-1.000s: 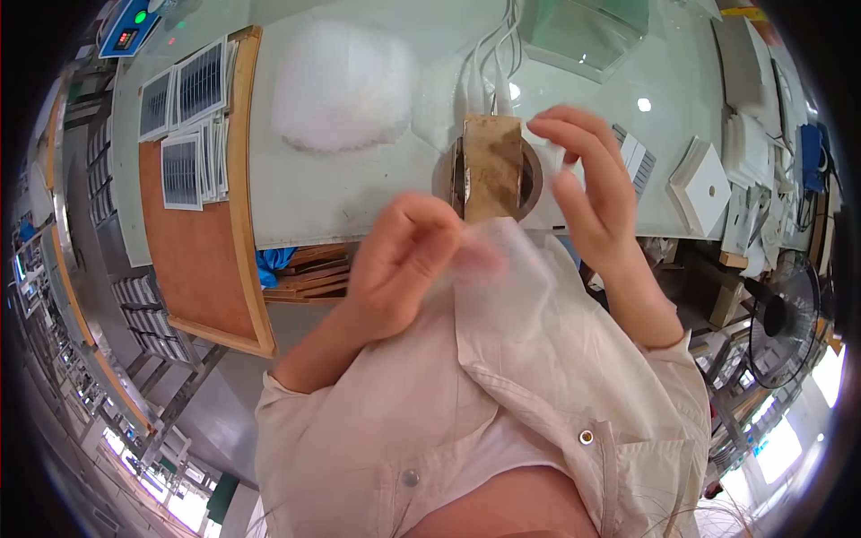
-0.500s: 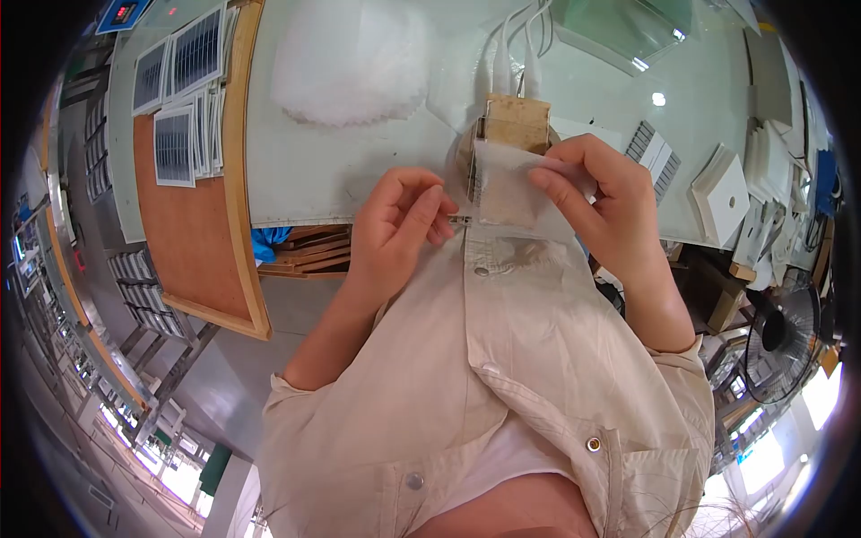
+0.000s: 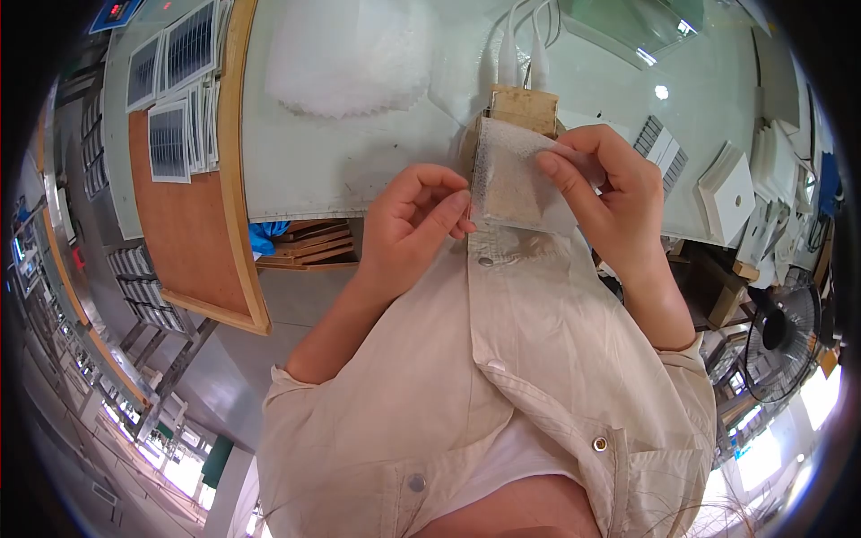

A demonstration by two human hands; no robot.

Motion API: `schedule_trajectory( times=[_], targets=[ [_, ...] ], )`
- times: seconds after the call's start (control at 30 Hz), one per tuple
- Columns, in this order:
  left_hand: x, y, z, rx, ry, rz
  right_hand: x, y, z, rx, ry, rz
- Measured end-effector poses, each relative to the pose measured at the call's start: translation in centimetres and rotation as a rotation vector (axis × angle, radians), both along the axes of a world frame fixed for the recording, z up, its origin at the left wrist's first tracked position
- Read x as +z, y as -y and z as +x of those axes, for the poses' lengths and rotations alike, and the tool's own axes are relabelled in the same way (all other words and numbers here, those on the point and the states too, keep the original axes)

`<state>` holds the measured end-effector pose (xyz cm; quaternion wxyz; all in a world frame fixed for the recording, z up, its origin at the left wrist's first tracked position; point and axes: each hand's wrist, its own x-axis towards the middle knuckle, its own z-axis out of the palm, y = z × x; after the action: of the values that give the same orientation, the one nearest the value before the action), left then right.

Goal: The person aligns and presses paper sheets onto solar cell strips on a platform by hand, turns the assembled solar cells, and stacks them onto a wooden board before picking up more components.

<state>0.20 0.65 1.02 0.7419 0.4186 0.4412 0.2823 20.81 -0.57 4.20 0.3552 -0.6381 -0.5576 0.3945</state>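
Note:
A translucent textured sheet [image 3: 516, 179] lies over the near part of a worn metal block [image 3: 524, 109] at the table's front edge. My right hand [image 3: 610, 193] pinches the sheet's right side between thumb and fingers. At the sheet's left edge is my left hand [image 3: 420, 224], its fingers curled and thumb close to the index finger. Whether its fingertips grip the sheet's edge is too small to tell. White cables [image 3: 508, 58] run from the far end of the block. A stack of thin translucent white sheets [image 3: 350, 58] sits on the table to the left.
At the left, a wood-framed board [image 3: 184, 224] holds printed panels [image 3: 169, 139]. White square pieces [image 3: 728, 195] and a striped piece [image 3: 659, 148] lie at the right. A clear green box [image 3: 637, 27] stands at the back. A fan [image 3: 778, 332] is at the lower right.
The sheet moved from my left hand, low before the block, up over the block. My right hand came down and took hold of its right side. The view has shifted slightly.

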Motion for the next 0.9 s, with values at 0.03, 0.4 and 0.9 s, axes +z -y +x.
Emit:
schedule_trajectory(
  times=[0.03,0.4,0.9],
  targets=[
    [0.0,0.0,0.0,0.001,0.000,0.000,0.1,0.0,0.0,-0.008,-0.003,-0.016],
    [-0.3,-0.1,-0.1,0.038,0.074,-0.048,1.2,0.3,-0.1,0.123,-0.092,-0.049],
    [0.1,0.1,0.0,0.035,0.031,-0.073,0.3,-0.5,0.4,0.070,0.053,0.040]
  ],
)
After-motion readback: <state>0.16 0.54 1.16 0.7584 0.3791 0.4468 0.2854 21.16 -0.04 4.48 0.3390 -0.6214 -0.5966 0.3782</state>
